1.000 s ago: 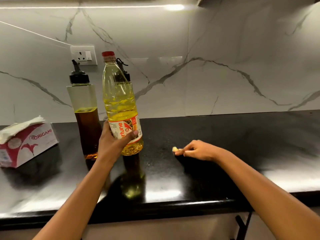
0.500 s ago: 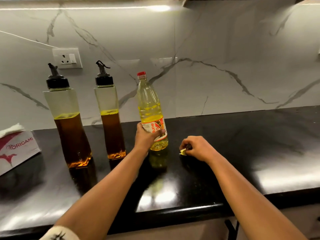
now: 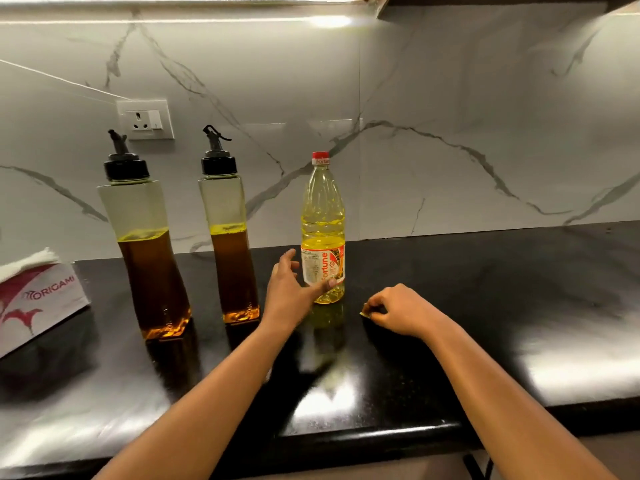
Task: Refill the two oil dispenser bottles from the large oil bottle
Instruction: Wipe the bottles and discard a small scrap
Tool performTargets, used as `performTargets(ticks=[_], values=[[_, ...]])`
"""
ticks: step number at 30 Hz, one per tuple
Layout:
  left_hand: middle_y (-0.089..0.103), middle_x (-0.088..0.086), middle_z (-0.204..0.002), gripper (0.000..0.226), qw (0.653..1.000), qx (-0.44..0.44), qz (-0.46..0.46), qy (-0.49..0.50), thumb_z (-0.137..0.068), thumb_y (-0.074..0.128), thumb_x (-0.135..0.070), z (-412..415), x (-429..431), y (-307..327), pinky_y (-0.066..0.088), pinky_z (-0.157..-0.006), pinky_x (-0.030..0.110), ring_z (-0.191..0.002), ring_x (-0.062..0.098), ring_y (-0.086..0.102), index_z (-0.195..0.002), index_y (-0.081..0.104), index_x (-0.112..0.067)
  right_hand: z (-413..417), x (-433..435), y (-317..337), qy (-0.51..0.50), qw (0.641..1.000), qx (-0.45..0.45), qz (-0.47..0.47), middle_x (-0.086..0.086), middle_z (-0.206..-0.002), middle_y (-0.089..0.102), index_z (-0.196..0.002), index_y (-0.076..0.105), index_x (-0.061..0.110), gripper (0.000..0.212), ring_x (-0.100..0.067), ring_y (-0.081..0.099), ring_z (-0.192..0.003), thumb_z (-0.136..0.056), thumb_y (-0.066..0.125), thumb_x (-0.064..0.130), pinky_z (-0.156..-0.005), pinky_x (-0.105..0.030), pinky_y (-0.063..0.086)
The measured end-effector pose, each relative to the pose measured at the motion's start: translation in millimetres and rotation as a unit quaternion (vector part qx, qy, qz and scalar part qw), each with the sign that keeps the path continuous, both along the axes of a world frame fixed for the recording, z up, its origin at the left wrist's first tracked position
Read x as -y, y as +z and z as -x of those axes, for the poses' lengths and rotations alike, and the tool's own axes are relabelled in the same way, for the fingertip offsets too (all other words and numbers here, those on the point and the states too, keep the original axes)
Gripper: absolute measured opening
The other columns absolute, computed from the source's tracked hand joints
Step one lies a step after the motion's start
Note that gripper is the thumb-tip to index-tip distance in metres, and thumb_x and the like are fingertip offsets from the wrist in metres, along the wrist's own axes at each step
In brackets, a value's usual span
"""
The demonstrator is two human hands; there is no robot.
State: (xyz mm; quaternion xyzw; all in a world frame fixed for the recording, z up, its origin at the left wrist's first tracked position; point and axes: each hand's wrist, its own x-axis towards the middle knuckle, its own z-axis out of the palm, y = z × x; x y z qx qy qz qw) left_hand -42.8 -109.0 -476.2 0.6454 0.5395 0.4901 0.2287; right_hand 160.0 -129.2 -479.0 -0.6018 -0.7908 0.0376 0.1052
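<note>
The large oil bottle [image 3: 323, 233] stands capped on the counter [image 3: 485, 289], with the nearer dispenser bottle [image 3: 232, 251] and farther dispenser bottle [image 3: 152, 254] at its 9 o'clock. The left hand [image 3: 289, 292], spread open at 8 o'clock, holds nothing; the right hand [image 3: 398, 311], at 4 o'clock, pinches a small scrap [image 3: 366, 314]. Likely pre-pour: the caps need unscrewing next.

Left hand [image 3: 287, 292] let go of the large oil bottle [image 3: 323, 216].
0.5 s before, it gripped the label; its fingers then spread open beside the bottle, only the thumb in front of the label.
</note>
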Motion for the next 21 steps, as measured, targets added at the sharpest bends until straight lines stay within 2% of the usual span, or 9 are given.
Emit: performTargets(ticks=[2, 4, 7, 9, 10, 11, 13, 15, 21], values=[[0.055, -0.005, -0.111, 0.061, 0.987, -0.026, -0.149, 0.048, -0.074, 0.081, -0.033, 25.9, 34.0, 2.8, 0.049, -0.084, 0.029, -0.098, 0.010, 0.053, -0.127, 0.051, -0.024, 15.9, 7.2, 1.3, 0.024, 0.999, 0.046, 0.008, 0.001, -0.118, 0.066, -0.120, 0.064, 0.023, 0.031, -0.016, 0.061, -0.102, -0.093, 0.049, 0.031, -0.090, -0.029, 0.048], [0.050, -0.007, -0.111, 0.052, 0.962, 0.019, -0.245, 0.118, -0.077, 0.079, -0.028, 57.1, 51.2, 6.3, 0.046, -0.089, 0.028, -0.104, 0.015, 0.050, -0.122, 0.052, -0.026, 36.8, 14.8, -0.3, 0.064, 0.995, 0.070, 0.034, -0.001, -0.136, 0.055, -0.133, 0.053, 0.021, 0.041, -0.021, 0.055, -0.116, -0.096, 0.043, 0.035, -0.099, -0.035, 0.043], [0.039, 0.002, -0.141, 0.087, 0.974, 0.064, -0.137, 0.166, -0.072, 0.082, -0.039, 94.9, 27.6, 10.6, 0.034, -0.108, 0.040, -0.132, 0.023, 0.034, -0.142, 0.032, -0.029, 68.5, 21.7, -7.1, 0.105, 0.988, 0.091, 0.064, -0.004, -0.156, 0.023, -0.148, 0.027, 0.015, 0.057, -0.023, 0.030, -0.139, -0.099, 0.035, 0.042, -0.113, -0.034, 0.025], [0.035, 0.004, -0.150, 0.116, 0.986, 0.132, -0.023, 0.101, -0.056, 0.087, -0.054, 104.0, 1.4, 8.9, 0.033, -0.111, 0.052, -0.137, 0.026, 0.034, -0.147, 0.018, -0.038, 88.4, 21.2, -12.8, 0.110, 0.987, 0.089, 0.071, -0.006, -0.159, 0.010, -0.151, 0.014, 0.012, 0.064, -0.018, 0.012, -0.145, -0.100, 0.031, 0.046, -0.117, -0.031, 0.012], [0.041, 0.005, -0.147, 0.120, 0.982, 0.174, 0.007, 0.070, -0.047, 0.088, -0.059, 105.9, -11.1, 6.3, 0.038, -0.108, 0.053, -0.134, 0.026, 0.041, -0.145, 0.021, -0.041, 98.8, 19.7, -15.2, 0.108, 0.988, 0.082, 0.072, -0.007, -0.159, 0.006, -0.151, 0.010, 0.010, 0.066, -0.017, 0.007, -0.146, -0.099, 0.029, 0.047, -0.117, -0.031, 0.009], [0.050, 0.004, -0.138, 0.116, 0.979, 0.196, 0.023, 0.045, -0.043, 0.089, -0.060, 106.7, -21.8, 4.2, 0.043, -0.104, 0.050, -0.127, 0.024, 0.049, -0.141, 0.030, -0.037, 109.5, 17.7, -17.6, 0.107, 0.989, 0.073, 0.074, -0.008, -0.159, 0.005, -0.151, 0.009, 0.009, 0.068, -0.017, 0.005, -0.146, -0.099, 0.028, 0.049, -0.118, -0.031, 0.007], [0.064, -0.002, -0.114, 0.083, 0.986, 0.158, 0.020, 0.043, -0.052, 0.089, -0.048, 103.8, -29.0, 3.7, 0.050, -0.093, 0.036, -0.112, 0.020, 0.061, -0.121, 0.049, -0.025, 128.2, 13.2, -21.1, 0.106, 0.989, 0.058, 0.082, -0.009, -0.159, 0.003, -0.151, 0.007, 0.008, 0.069, -0.018, 0.003, -0.146, -0.099, 0.025, 0.050, -0.119, -0.033, 0.006], [0.066, -0.003, -0.104, 0.061, 0.990, 0.120, -0.022, 0.072, -0.064, 0.087, -0.033, 100.9, -30.9, 5.3, 0.049, -0.084, 0.026, -0.102, 0.017, 0.064, -0.113, 0.053, -0.020, 141.3, 4.6, -23.7, 0.103, 0.990, 0.043, 0.084, -0.010, -0.159, 0.003, -0.151, 0.007, 0.007, 0.069, -0.018, 0.002, -0.146, -0.099, 0.023, 0.050, -0.119, -0.034, 0.006], [0.064, -0.003, -0.100, 0.057, 0.989, 0.033, -0.111, 0.091, -0.069, 0.085, -0.028, 116.1, -1.0, 30.2, 0.042, -0.071, 0.010, -0.090, 0.010, 0.060, -0.116, 0.056, -0.016, 168.7, -50.8, -30.4, 0.019, 0.996, 0.038, 0.077, -0.014, -0.158, 0.004, -0.151, 0.007, 0.005, 0.071, -0.024, 0.004, -0.146, -0.099, 0.024, 0.050, -0.119, -0.038, 0.008]])
